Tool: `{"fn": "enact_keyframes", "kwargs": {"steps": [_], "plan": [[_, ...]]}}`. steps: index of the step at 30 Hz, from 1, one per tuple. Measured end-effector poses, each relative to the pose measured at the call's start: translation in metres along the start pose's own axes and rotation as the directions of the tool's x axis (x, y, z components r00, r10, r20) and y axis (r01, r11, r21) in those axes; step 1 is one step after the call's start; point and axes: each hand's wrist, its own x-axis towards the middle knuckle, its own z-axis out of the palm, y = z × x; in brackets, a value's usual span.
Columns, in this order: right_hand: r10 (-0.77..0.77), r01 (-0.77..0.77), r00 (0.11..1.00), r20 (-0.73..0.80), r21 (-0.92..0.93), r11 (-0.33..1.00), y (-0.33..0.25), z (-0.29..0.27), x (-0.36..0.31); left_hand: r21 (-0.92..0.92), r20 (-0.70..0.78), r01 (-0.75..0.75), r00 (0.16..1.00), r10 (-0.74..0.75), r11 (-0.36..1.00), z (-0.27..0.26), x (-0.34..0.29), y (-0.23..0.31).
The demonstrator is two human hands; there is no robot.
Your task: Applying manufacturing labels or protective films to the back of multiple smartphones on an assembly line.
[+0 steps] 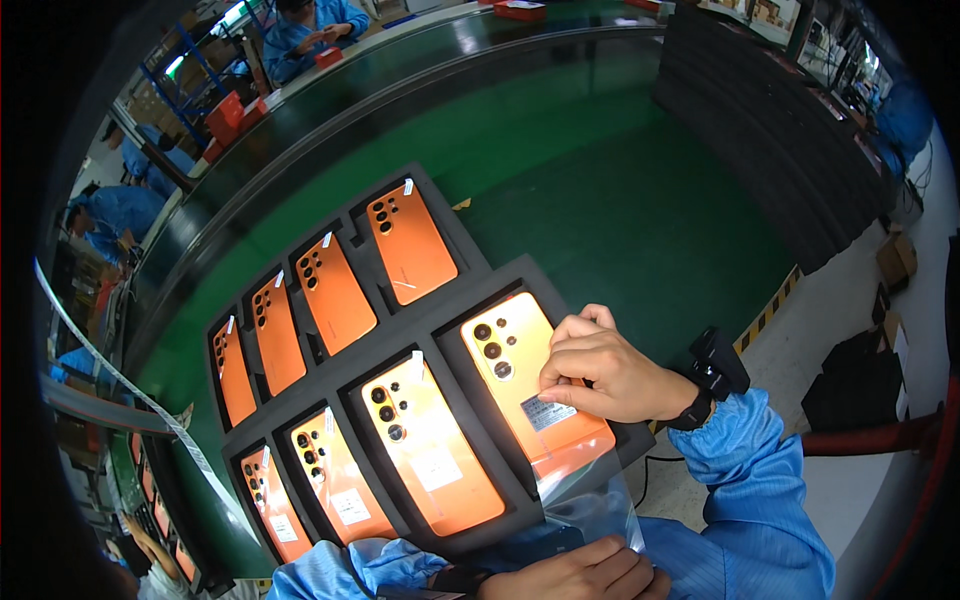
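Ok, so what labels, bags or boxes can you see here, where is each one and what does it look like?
Small grey-white rectangular label: on the orange phone at the near tray's right end, under the right hand fingertips.
White rectangular stickers: on the other near-row phone backs, lower half.
Clear plastic bag: at the tray's near right corner, above the left hand.
Brown cardboard box: on the floor, far right.
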Motion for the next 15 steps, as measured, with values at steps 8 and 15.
{"fn": "enact_keyframes", "kwargs": {"steps": [8,15], "plan": [[-0.008,0.008,1.0,0.002,-0.008,1.0,0.0,0.0011,0.0008,-0.005,0.001,0.008,1.0,-0.008,1.0,-0.0015,0.0004,-0.0003],[-0.007,0.008,1.0,0.015,-0.01,1.0,-0.0002,0.0006,0.0017,-0.016,-0.007,0.005,1.0,-0.005,1.0,-0.0018,0.0008,-0.0004]]}}
